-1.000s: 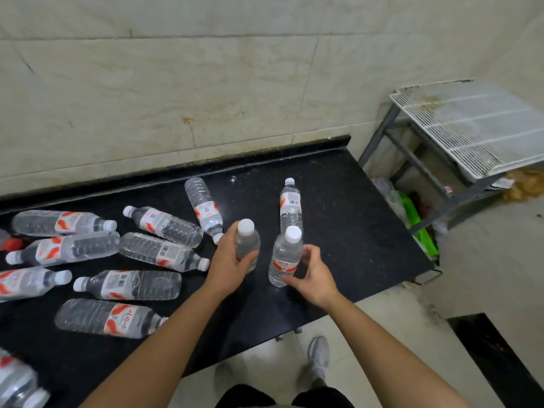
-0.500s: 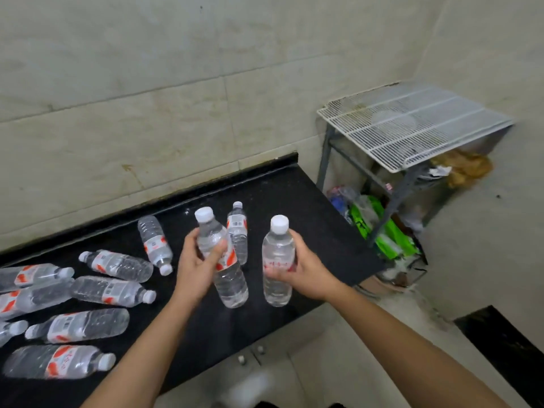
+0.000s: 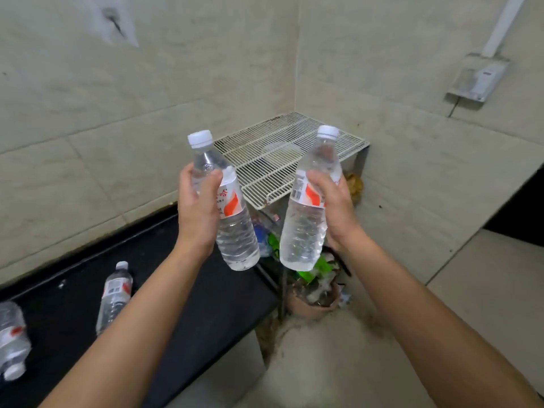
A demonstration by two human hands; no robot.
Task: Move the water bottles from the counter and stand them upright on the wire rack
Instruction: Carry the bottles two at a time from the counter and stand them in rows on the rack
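The carrying step was in hand: two water bottles were held in the air between the worktop [image 3: 206, 307] and the wire rack [image 3: 282, 160], and neither had yet been set down. The left hand [image 3: 197, 210] was wrapped round the upper body and label of the left-hand bottle [image 3: 237, 234], thumb across the front; that bottle was tilted, its cap leaning left and its base swung toward the middle. The right hand [image 3: 335, 207] was curled round the label band of the right-hand bottle [image 3: 304, 234], which was tipped slightly the other way; the two bases were near each other but not touching. Both caps were on. The rack stood in the corner beyond the end of the worktop; no bottle was seen on its grid, though a pale round patch near its middle could not be made out clearly. Two more bottles were seen lying on the worktop: a lying bottle [image 3: 114, 295] near the left forearm, and an edge bottle [image 3: 11, 340] at the left border of the view; the task was therefore judged to be at an early stage.

For the next move, both bottles would have to be carried forward over the grid, turned upright and lowered base first; as the wires give a ribbed footing, each base should be settled flat before the fingers are loosened, with space kept between the two.
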